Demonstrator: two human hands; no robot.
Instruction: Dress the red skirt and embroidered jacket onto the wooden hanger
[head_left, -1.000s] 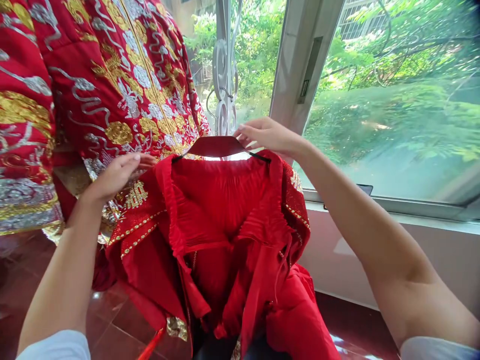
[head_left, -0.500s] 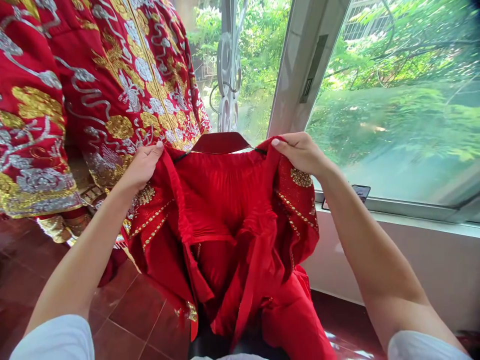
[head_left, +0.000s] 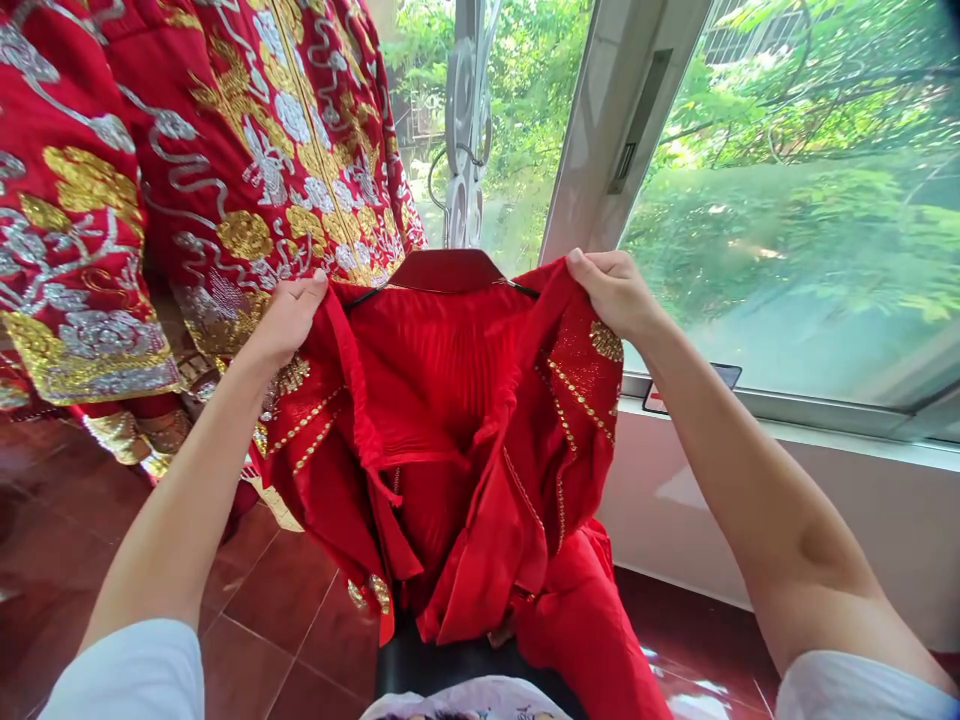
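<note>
The red garment (head_left: 435,370) is suspended between both hands, in front of the window corner and above a black seat (head_left: 450,660). The left hand (head_left: 289,318) is clamped on the garment's left shoulder edge; the right hand (head_left: 616,292) is clamped on its right shoulder edge. The upper edge spans the hands, with a dark red band (head_left: 450,270) standing above its middle. The front edges hang apart, exposing the gathered lining.

Left side: the embroidered jacket (head_left: 255,140) appears directly behind the left hand; clearance cannot be determined. Right side: open space lies between the right forearm and the windowsill (head_left: 825,440). A phone (head_left: 726,376) rests on the sill, partly hidden by the forearm. Below left: tiled floor (head_left: 262,600) shows between the left forearm and the garment's lower edge.
</note>
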